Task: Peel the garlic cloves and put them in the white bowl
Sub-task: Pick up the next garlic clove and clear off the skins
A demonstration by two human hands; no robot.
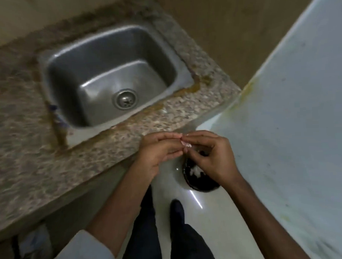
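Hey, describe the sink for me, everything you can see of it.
The sink is a single rectangular basin with rounded corners, in dull grey metal that looks like stainless steel. It sits sunk into the speckled stone counter, with brownish staining along its rim. A round perforated drain lies toward the basin's near right.

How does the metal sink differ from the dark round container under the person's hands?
The sink is squarish, shiny steel, sunk into the speckled counter; the dark container is round, black and sits lower, on the pale floor. The sink shows only its drain; the container has white scraps inside. Both are open-topped.
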